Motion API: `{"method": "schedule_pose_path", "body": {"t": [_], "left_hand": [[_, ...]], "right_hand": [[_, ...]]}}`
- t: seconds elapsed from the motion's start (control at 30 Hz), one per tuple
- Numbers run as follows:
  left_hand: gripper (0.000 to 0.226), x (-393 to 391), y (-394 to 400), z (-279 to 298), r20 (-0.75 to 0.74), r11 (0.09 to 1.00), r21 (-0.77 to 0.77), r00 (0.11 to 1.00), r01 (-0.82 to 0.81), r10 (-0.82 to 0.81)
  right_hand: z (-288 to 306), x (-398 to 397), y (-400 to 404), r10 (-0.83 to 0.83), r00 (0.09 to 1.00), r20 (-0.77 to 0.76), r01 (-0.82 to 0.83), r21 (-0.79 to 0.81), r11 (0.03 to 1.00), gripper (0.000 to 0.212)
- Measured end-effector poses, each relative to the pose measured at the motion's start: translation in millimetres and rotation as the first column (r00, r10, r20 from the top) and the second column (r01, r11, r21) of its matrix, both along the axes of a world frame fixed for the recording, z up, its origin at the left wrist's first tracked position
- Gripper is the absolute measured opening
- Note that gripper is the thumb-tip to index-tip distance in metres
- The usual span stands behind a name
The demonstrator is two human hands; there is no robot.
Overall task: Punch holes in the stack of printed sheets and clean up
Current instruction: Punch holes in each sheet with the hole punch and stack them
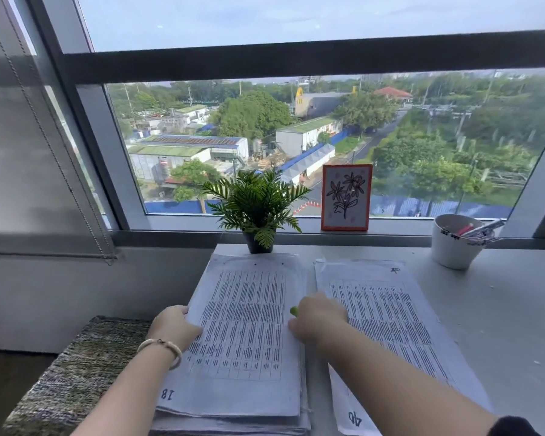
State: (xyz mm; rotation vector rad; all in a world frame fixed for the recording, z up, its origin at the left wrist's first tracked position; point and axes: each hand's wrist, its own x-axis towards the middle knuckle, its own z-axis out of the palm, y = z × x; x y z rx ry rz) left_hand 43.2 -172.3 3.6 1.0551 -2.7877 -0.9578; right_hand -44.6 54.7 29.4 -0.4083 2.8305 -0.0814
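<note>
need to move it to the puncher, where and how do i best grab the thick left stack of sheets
Take the left stack by its two long side edges, one hand from each side. It is thick, lies flat, and its lower sheets are fanned unevenly, so a two-sided grip probably keeps them together. The left hand is already at the left edge; the right hand sits at the gap beside the thinner right stack.

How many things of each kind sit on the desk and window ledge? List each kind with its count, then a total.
Stacks of printed sheets: 2 (left stack, right stack)
Potted plants: 1
Framed pictures: 1
White cups: 1
Total: 5
</note>
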Motion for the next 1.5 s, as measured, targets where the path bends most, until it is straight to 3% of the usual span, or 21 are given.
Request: {"method": "schedule_pose_path", "body": {"t": [0.1,0.2,0.27,0.37,0.43,0.5,0.53,0.6,0.8,0.97,1.13,1.4,1.5], "left_hand": [[0.023,-1.7,4.8,-4.3,0.055,0.984,-0.174,0.997,-0.036,0.047],[0.047,-3.0,28.9,4.2,0.039,0.938,-0.347,0.999,-0.008,0.023],[0.051,-5.6,55.8,13.0,-0.051,0.953,-0.300,0.996,0.051,-0.069],[0.033,-13.8,108.4,17.5,-0.176,0.981,-0.003,0.966,0.193,-0.190],[0.027,-22.3,146.1,11.4,-0.159,0.946,0.186,0.958,0.265,-0.238],[0.022,-31.6,177.8,4.2,-0.090,0.916,0.283,0.958,0.286,-0.271],[0.016,-36.0,189.4,1.4,-0.051,0.918,0.277,0.958,0.285,-0.282],[0.025,-44.1,206.1,-1.4,0.000,0.939,0.239,0.967,0.247,-0.254],[0.019,-57.8,228.2,-0.3,0.023,0.964,0.218,0.986,0.154,-0.163],[0.005,-53.1,236.4,-11.0,-0.090,0.982,0.143,0.990,0.124,-0.112],[0.049,-47.7,248.6,-13.9,-0.195,0.987,0.048,0.970,0.155,-0.143],[0.041,-36.6,267.3,-11.1,-0.309,0.958,0.036,0.915,0.283,-0.259],[0.036,-36.2,264.3,-7.0,-0.349,0.962,0.073,0.911,0.261,-0.221]], "right_hand": [[-0.7,2.1,12.4,0.004,1.000,-0.014,-0.004,-0.046,0.999,0.052],[15.2,1.5,47.6,-0.033,0.994,-0.103,0.016,-0.160,0.987,0.049],[25.8,-1.3,85.1,-0.096,0.984,-0.153,0.072,-0.154,0.985,0.049],[26.9,-5.7,148.6,-0.214,0.972,-0.096,0.213,-0.024,0.977,0.059],[18.5,-6.2,181.1,-0.276,0.961,-0.014,0.277,0.067,0.959,0.070],[9.0,-5.4,203.0,-0.323,0.946,0.035,0.318,0.103,0.943,0.076],[4.7,-5.4,210.8,-0.336,0.941,0.046,0.331,0.099,0.938,0.077],[-1.7,-6.9,220.0,-0.352,0.935,0.055,0.347,0.074,0.935,0.080],[-5.1,-12.6,222.9,-0.366,0.927,0.077,0.366,0.014,0.930,0.082],[-10.8,-10.0,226.0,-0.364,0.930,0.042,0.366,-0.038,0.930,0.081],[-15.3,-6.7,229.0,-0.364,0.932,-0.012,0.360,-0.103,0.927,0.080],[-21.9,-2.5,231.5,-0.365,0.927,-0.088,0.340,-0.219,0.915,0.076],[-23.1,-7.1,232.2,-0.384,0.921,-0.062,0.347,-0.314,0.884,0.054]]}}
